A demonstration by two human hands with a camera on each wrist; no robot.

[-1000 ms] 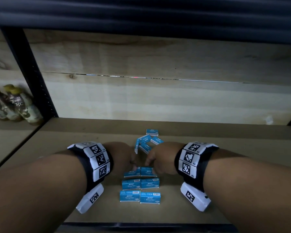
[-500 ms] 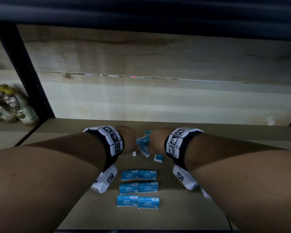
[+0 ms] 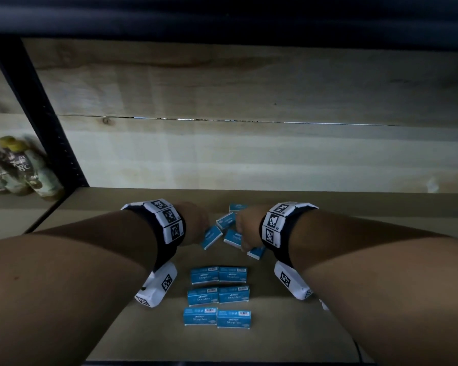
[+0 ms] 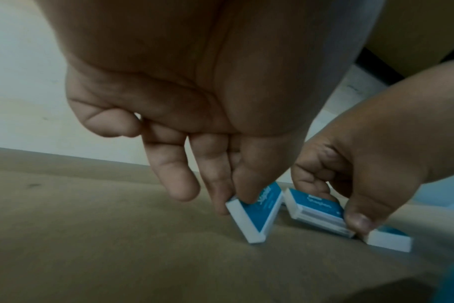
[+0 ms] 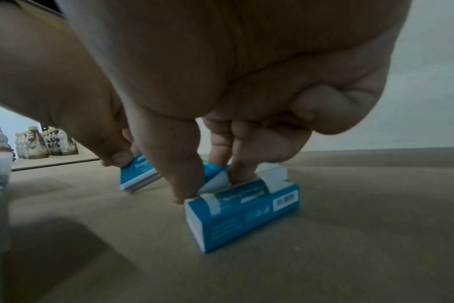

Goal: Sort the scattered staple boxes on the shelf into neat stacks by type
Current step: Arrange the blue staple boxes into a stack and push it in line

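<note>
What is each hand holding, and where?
Left hand pinches a tilted staple box at its upper end; right hand grips another staple box across its top.

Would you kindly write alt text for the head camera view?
Two bare hands reach into loose blue staple boxes on a brown shelf; the left hand pinches a tilted box, the right hand grips another box. Nearer the camera, six matching boxes lie in three neat pairs.

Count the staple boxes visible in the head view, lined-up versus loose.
Lined-up staple boxes: 6
Loose staple boxes: 5
Total: 11 showing; any hidden underneath cannot be told.
</note>
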